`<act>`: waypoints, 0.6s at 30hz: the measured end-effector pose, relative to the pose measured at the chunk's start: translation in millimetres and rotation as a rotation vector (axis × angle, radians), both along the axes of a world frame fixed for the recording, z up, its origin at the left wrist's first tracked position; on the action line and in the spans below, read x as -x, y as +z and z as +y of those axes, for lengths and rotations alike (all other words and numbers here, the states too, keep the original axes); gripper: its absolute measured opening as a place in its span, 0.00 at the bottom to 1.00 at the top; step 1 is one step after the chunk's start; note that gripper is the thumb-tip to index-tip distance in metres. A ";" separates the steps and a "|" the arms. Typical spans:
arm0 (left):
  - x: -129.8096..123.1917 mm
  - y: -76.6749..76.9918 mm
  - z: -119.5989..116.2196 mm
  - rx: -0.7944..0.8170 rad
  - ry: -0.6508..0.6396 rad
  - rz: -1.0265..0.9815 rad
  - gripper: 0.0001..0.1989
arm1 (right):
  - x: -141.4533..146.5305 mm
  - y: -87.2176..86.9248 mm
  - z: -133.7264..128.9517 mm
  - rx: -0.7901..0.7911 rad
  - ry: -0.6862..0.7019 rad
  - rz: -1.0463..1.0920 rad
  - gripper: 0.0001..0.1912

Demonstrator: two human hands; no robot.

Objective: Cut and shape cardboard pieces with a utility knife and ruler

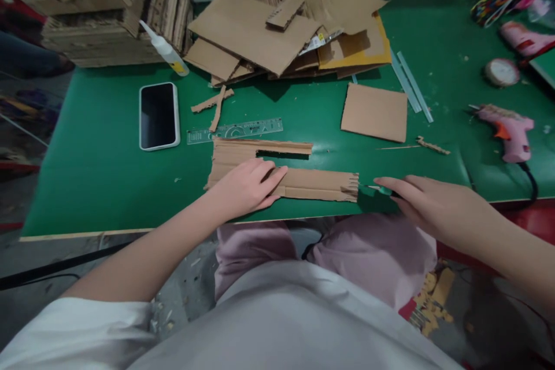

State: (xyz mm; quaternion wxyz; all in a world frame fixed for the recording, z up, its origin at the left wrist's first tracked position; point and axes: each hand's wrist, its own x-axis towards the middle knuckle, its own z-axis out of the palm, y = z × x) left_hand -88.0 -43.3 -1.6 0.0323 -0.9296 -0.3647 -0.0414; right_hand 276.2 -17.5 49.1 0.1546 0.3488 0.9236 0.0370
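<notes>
A piece of cardboard (316, 184) lies near the table's front edge, with a long slot cut into it and a frayed right end with small slits. My left hand (245, 188) rests on its middle, fingers stretched out and pressing down. In my right hand (433, 202) is a craft knife (384, 189) with a green handle, gripped between thumb and fingers. Its thin blade points left, just beside the frayed end; whether it touches is too small to tell. Behind the cardboard lies a clear plastic ruler (236, 130).
A phone (158, 115), a glue bottle (167, 52) and cardboard scraps (217, 105) lie to the left. Stacked cardboard (255, 29) fills the back. At right are a cardboard rectangle (375, 113), a pink glue gun (509, 130) with a cable, and a tape roll (502, 72).
</notes>
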 end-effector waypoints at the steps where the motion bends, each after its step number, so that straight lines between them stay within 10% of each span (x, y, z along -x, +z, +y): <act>1: -1.5 0.0 -0.3 -0.003 -0.007 0.008 0.24 | 7.5 -0.5 -0.1 -0.018 0.009 0.027 0.19; 18: -7.3 2.8 3.2 -0.026 -0.074 0.150 0.24 | 107.3 2.9 7.2 0.084 0.149 0.007 0.22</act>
